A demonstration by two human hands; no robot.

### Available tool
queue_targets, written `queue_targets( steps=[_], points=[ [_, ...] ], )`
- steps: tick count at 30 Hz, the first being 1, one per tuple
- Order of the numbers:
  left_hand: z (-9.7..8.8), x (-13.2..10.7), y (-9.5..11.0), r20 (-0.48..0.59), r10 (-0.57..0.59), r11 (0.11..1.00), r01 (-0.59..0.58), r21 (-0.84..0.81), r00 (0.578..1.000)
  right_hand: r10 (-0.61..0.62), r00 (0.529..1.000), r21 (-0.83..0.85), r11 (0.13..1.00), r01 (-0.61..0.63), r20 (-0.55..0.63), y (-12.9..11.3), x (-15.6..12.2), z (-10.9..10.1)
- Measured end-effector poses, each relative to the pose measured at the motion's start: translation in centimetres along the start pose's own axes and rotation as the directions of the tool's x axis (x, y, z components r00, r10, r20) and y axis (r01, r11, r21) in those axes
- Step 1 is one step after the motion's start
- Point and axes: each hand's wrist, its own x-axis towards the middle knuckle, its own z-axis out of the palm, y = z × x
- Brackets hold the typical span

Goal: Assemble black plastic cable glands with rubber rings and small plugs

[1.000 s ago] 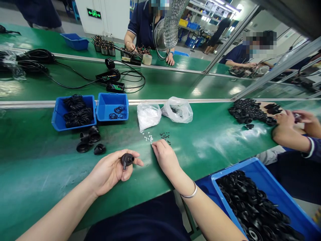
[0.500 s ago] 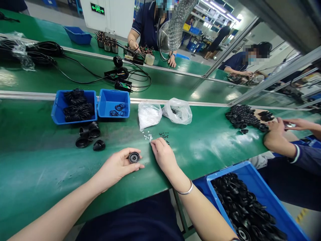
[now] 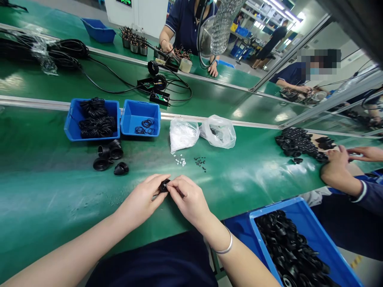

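My left hand [image 3: 143, 197] is closed around the rim of a small round black plastic cap [image 3: 163, 187], held above the green bench. Over the cap, my right hand [image 3: 190, 199] pinches with thumb and forefinger; a small white piece [image 3: 165, 184] shows at its fingertips. The fingers partly hide both cap and piece. Beyond the hands lie loose white pieces [image 3: 181, 162] and a scatter of tiny black parts [image 3: 200, 161]. Behind them sit a clear bag full of white pieces [image 3: 183, 137] and an open bag with dark parts [image 3: 223, 133].
Two blue bins [image 3: 67, 126] with black rings stand at the back left, black fittings [image 3: 101, 163] before them. A large blue crate [image 3: 321, 243] of black parts is at my lower right. A co-worker's hands [image 3: 338, 163] work beside black parts at right.
My right hand has moved from the white pieces left and toward me, bringing one to the cap. The cap has tilted in my left hand, and the view has shifted slightly.
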Motion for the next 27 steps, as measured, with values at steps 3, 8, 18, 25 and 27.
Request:
queue_targets(
  steps=[3,8,18,25,27],
  points=[
    [0.3,-0.1,-0.2,0.011,0.001,1.000,-0.001,-0.011,1.000,0.030,1.000,0.000,1.000,-0.030,0.003,0.1,0.1,-0.1],
    [0.1,-0.2,0.1,0.010,-0.030,1.000,0.030,-0.003,1.000,0.031,1.000,-0.060,0.998,-0.031,-0.001,-0.3,0.2,0.3],
    [0.3,-0.2,-0.2,-0.028,-0.028,0.995,0.031,0.096,0.999,-0.042,0.999,-0.353,0.935,0.038,-0.003,-0.9,0.3,1.8],
    [0.3,0.1,-0.5,-0.030,-0.092,0.995,0.093,0.032,0.995,-0.041,0.999,-0.189,0.981,0.047,0.033,-0.3,0.5,0.1],
    [0.4,0.2,-0.6,0.003,-0.164,0.980,0.164,-0.109,0.986,0.031,0.997,-0.133,0.990,-0.041,-0.072,1.1,-0.1,-1.6]
  ],
)
